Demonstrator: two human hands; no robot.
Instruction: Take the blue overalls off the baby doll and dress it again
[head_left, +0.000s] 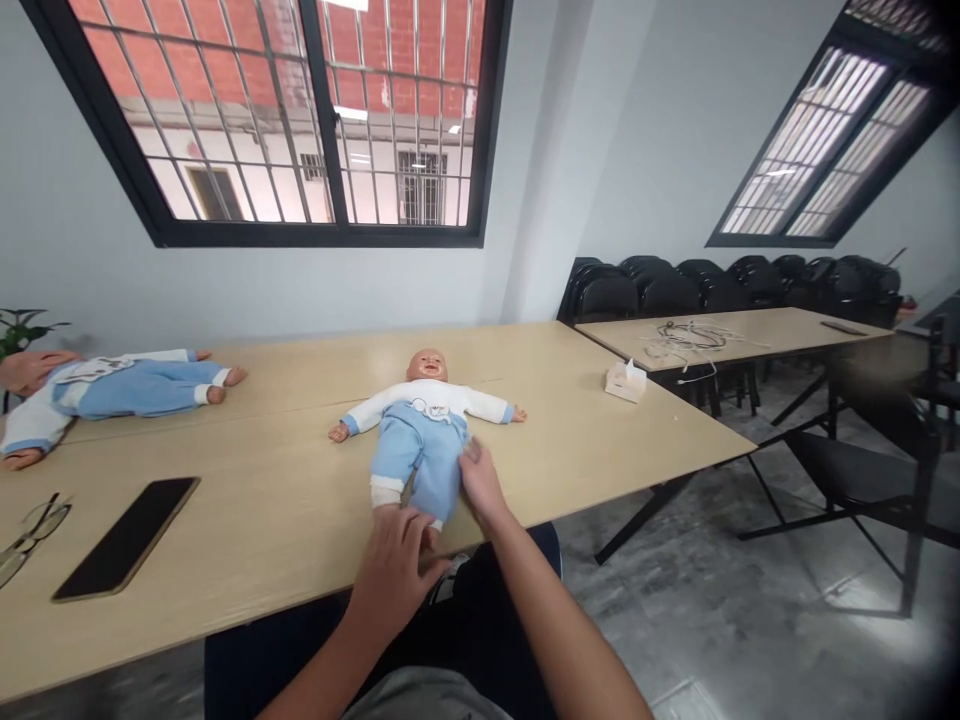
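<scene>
A baby doll [427,366] lies on its back on the wooden table, head toward the wall and arms spread. It wears a white top with blue cuffs and light blue trousers [439,460]. My left hand [397,555] rests over the doll's feet at the near edge, thumb apart from the fingers; one foot is mostly hidden beneath it. At the outer side of the trouser leg on the right is my right hand [481,482], its fingers bent and closed against the cloth. The trouser leg on the left sits higher, showing a white band [386,491] above the foot.
A second, similarly dressed doll [127,388] lies at the far left. Nearer are a black phone [127,538] and eyeglasses [31,540]. A tissue box [626,381] stands on the right. Beyond are a table with cables [694,338], stacked black chairs [652,290] and a folding chair [862,465].
</scene>
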